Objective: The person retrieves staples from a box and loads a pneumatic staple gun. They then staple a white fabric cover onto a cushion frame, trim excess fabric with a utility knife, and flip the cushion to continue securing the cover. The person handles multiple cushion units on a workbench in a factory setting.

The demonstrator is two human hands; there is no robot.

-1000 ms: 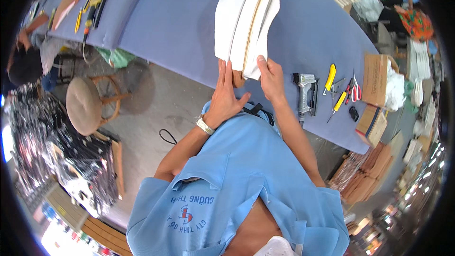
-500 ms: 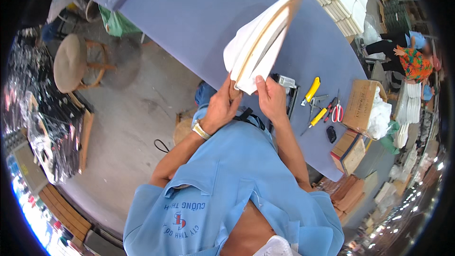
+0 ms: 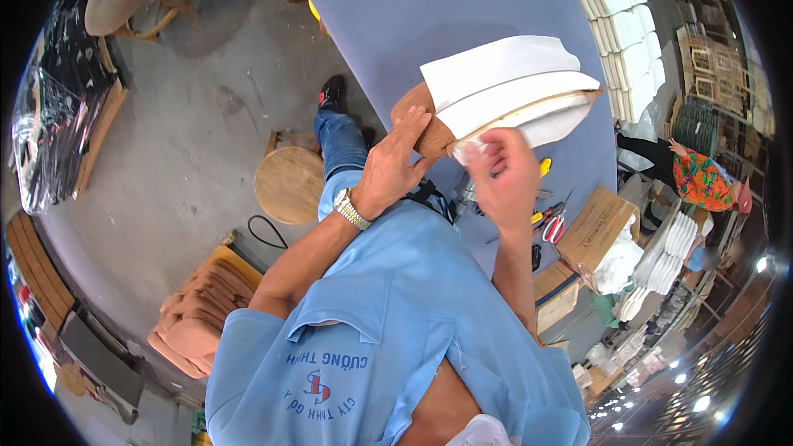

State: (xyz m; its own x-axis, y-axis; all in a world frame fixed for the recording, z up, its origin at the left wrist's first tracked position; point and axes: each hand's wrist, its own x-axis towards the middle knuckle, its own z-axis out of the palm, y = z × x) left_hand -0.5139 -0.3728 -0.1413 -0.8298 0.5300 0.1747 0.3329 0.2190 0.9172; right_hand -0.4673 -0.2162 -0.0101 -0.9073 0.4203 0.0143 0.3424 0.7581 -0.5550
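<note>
A curved pad, covered in brown fabric with layers of white material and a thin tan edge, is held tilted above the blue-grey table. My left hand, below a metal-band watch, grips its near left end, with fingers laid over the brown fabric and the thumb near the lower edge. At the pad's near edge, my right hand is curled with its fingertips closed on a bit of white material. That hand is slightly blurred.
Red-handled scissors and yellow-handled tools lie right of my right forearm, near a cardboard box with white stuffing. A wooden stool and stacked brown pads stand left. A person is far right.
The view has turned. The pad has swung from pointing away to lying across toward the right, and its brown side now shows. My right hand has moved along its near edge and curled.
</note>
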